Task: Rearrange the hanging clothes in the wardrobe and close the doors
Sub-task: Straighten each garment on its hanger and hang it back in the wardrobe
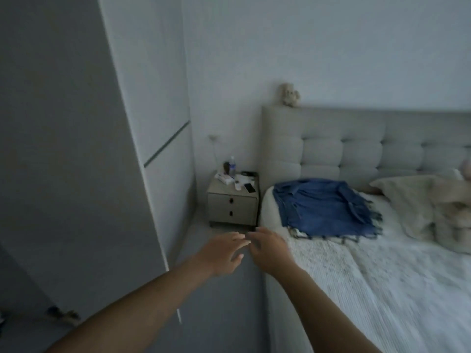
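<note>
A tall grey wardrobe door (66, 154) fills the left side, with a lighter wardrobe panel (153, 103) behind it. No hanging clothes show from here. A blue denim garment with a fringed edge (326, 207) lies on the bed. My left hand (224, 253) and my right hand (267, 250) reach forward side by side over the gap between wardrobe and bed. Their fingertips nearly meet. The fingers of both are loosely spread and hold nothing.
A bed with a white cover (382, 276) and a grey tufted headboard (356, 149) takes up the right. A cluttered nightstand (233, 207) with a bottle and phone stands in the corner. Pale pillows (433, 207) lie at the far right. A narrow floor strip runs between wardrobe and bed.
</note>
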